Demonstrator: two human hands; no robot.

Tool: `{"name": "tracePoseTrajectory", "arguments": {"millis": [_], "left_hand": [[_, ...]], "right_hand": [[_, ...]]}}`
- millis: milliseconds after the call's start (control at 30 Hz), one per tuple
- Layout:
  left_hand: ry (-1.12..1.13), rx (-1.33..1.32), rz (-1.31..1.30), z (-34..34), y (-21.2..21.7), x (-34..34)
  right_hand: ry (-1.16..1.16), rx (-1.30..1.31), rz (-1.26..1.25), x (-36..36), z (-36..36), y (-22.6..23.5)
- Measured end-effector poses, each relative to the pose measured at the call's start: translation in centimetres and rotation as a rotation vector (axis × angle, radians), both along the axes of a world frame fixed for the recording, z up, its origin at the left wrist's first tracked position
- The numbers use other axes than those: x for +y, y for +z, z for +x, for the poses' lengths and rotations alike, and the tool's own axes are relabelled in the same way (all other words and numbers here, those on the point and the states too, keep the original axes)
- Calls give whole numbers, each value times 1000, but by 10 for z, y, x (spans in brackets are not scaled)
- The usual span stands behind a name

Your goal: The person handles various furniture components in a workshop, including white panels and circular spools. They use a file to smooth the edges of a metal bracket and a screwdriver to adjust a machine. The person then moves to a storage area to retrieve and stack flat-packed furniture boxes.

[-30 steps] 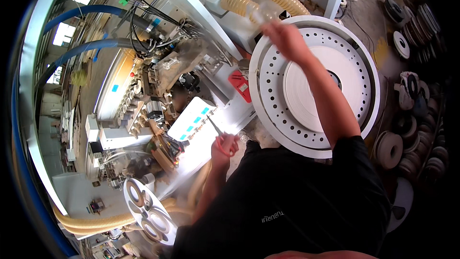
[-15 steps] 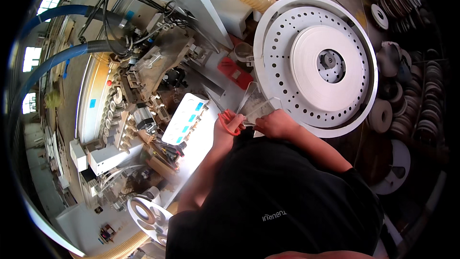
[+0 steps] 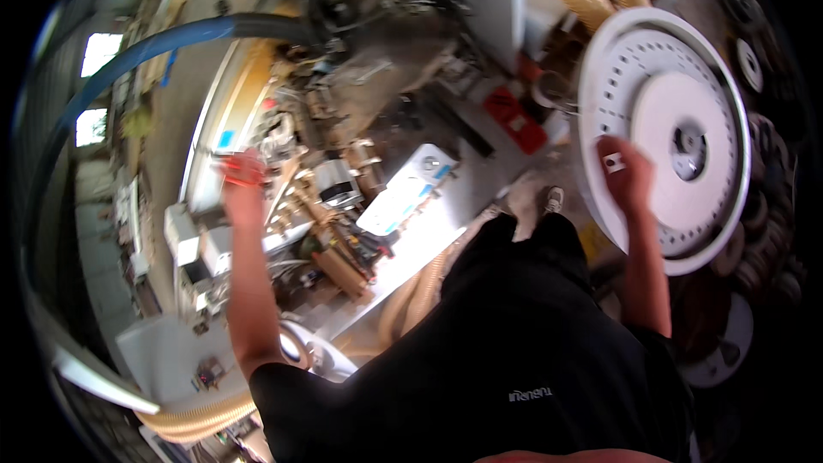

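From my remote seat I find the red-handled scissors [image 3: 245,166] left of the frame's centre, in the left hand [image 3: 244,187], whose fingers look wrapped around the handles; blur hides the blades. I judge them light and stiff, with smooth grips that may slip, so I'd hold by the loops, clear of the blades.

The right hand [image 3: 630,180], right of centre, overlaps the left side of the white disc [image 3: 590,107]. Its fingers look curled, and a small white piece [image 3: 613,162] shows against it; I can't tell whether they pinch it. That piece looks light and easily dropped; I'd take it by an edge. The white roll [image 3: 673,107] on the disc would likely be heavy.

Compared with 0.5 s ago, the 2 hands have gone from nearly touching near the centre to well apart, the disc sits farther right in my view, and I no longer see the clear sheet.
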State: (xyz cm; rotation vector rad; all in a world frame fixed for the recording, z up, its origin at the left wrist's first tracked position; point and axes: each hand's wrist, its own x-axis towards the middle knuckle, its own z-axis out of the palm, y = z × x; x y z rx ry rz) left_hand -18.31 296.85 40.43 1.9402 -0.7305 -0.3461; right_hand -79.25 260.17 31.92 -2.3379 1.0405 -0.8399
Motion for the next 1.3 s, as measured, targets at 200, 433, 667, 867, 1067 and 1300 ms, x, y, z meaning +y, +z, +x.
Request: {"name": "tracePoseTrajectory", "arguments": {"millis": [200,433,667,867,1067,1300], "left_hand": [[776,-246,-353,126,178,136],[243,-61,-63,-131,-8,-18],[-151,710,-47,-327,-139,-117],[-607,699,115,-394,-114,-161],[-732,499,244,-414,-115,-162],[-1056,59,459,-432,-88,-201]], "right_hand": [[-358,692,-97,-105,-56,-86],[-148,740,-340,-72,-73,-125],[-484,289,152,-61,-67,-93],[-521,419,177,-85,-66,-104],[-470,118,332,-62,-74,-70],[-180,-310,934,-12,-153,-8]]}}
